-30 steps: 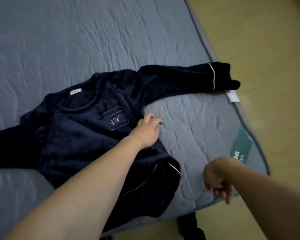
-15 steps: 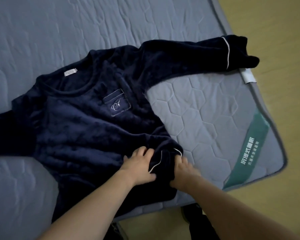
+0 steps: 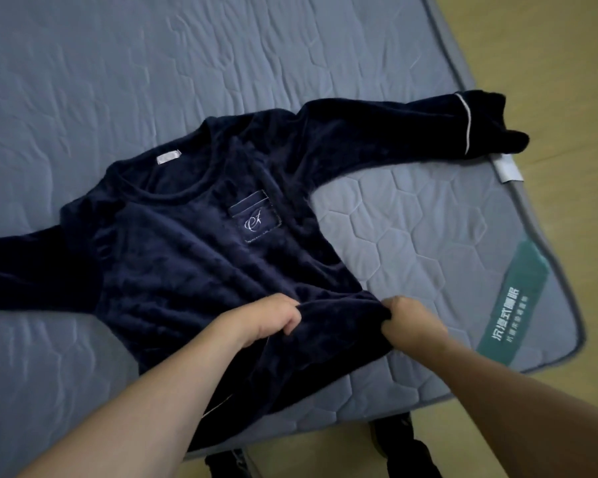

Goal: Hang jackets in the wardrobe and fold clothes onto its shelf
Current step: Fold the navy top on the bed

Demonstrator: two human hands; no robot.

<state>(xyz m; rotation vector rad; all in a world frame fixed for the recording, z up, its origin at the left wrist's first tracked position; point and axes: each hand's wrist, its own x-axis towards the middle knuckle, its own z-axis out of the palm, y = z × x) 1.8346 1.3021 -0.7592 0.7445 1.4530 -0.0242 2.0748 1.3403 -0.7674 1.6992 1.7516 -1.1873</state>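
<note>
A dark navy fleece top (image 3: 194, 257) lies face up on the grey-blue quilted mattress (image 3: 152, 81), with its chest pocket showing. One sleeve (image 3: 411, 132) stretches out to the right edge; the other runs off the left of the frame. My left hand (image 3: 263, 320) grips a bunch of the fabric near the lower hem. My right hand (image 3: 411, 322) grips the same hem region a little to the right. Between the two hands the cloth is pulled up into a ridge. The wardrobe is not in view.
The mattress corner with a green label (image 3: 511, 305) lies to the right, and a white tag (image 3: 508, 169) sits at its edge. Wooden floor (image 3: 567, 98) runs along the right. A dark item (image 3: 411, 450) shows on the floor below the mattress edge.
My left hand left the chest area and my right hand came in from the mattress corner. Both took hold of the hem, and the folded-over hem with white piping has been pulled out.
</note>
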